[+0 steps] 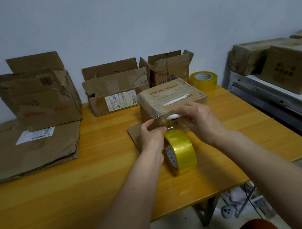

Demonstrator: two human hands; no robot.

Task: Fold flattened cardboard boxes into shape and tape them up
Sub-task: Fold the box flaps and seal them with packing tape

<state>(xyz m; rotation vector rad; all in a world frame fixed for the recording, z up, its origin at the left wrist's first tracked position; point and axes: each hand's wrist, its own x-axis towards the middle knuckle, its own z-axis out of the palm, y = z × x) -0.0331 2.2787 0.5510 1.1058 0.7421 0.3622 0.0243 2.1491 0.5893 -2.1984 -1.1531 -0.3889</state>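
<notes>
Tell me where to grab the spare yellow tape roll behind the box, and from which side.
Take the spare yellow tape roll across its outer yellow band, coming from above. It lies flat on the wooden table with its core hole facing up. The taped cardboard box crowds its near-left side, so put the fingers on the free right and far sides. Hooking the core should also work.

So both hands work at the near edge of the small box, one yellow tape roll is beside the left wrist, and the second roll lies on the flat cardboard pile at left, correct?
Only the second roll is misplaced: the head view shows it on the table behind the small box, at right. The rest holds.
</notes>
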